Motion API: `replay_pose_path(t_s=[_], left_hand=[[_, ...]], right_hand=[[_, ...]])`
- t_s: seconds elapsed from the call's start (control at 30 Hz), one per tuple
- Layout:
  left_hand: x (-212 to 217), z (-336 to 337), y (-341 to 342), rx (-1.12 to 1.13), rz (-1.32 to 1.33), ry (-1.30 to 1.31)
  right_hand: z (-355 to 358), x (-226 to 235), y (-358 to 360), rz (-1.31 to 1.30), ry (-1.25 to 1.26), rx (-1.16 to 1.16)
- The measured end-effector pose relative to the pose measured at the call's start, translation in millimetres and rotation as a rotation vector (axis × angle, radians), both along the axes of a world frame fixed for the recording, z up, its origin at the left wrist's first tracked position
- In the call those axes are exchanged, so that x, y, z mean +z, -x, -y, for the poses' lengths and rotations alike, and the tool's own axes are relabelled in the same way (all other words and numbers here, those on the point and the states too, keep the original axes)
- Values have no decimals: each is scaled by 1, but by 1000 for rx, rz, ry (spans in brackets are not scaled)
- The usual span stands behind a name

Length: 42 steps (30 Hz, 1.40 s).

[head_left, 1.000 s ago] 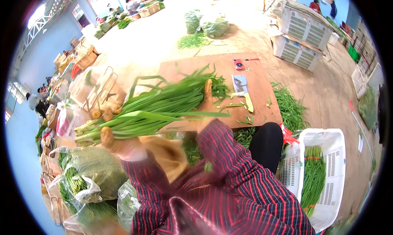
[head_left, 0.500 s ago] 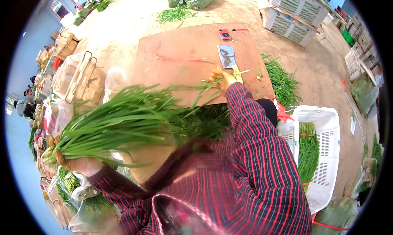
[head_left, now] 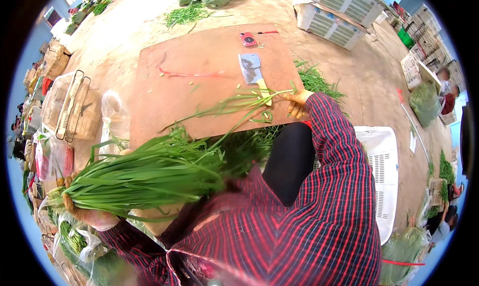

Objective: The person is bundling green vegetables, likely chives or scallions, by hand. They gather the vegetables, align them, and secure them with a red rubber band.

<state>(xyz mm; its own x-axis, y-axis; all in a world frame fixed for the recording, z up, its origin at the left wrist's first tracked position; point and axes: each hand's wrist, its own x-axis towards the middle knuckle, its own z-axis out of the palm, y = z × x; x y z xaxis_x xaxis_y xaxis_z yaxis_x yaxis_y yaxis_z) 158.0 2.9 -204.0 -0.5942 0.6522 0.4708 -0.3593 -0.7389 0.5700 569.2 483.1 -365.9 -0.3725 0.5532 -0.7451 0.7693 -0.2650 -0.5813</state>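
Fingers of the left hand (head_left: pixel 87 213) clamp the chive bundle (head_left: pixel 149 174) near its roots; the right hand (head_left: pixel 298 102) pinches loose stalks (head_left: pixel 234 106) beside the cleaver (head_left: pixel 253 72) on the board (head_left: pixel 199 61). Gathering seems underway; next, join strays to the bundle.

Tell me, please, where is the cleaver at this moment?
In the head view the cleaver lies flat on the brown board, toward its right side, below the small red device and just left of the right hand.
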Motion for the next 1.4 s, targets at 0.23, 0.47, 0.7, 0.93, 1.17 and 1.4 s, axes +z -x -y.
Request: replay_pose_path(t_s=[0.23,0.47,0.7,0.93,1.17,1.4], left_hand=[[-12,-37,-15,142,143,211],[-27,-63,-33,160,43,312],[-41,-109,-94,60,-19,574],[-28,-101,-117,-236,142,542],[-26,-80,-117,-227,225,500],[-21,-79,-120,-256,146,421]], right_hand=[[-12,-81,37,-358,-38,-610],[-15,-27,54,-812,-488,-585],[146,171,124,-896,-316,342],[246,166,194,-923,-275,185],[275,143,204,-1031,-290,164],[288,144,199,-881,-883,288]])
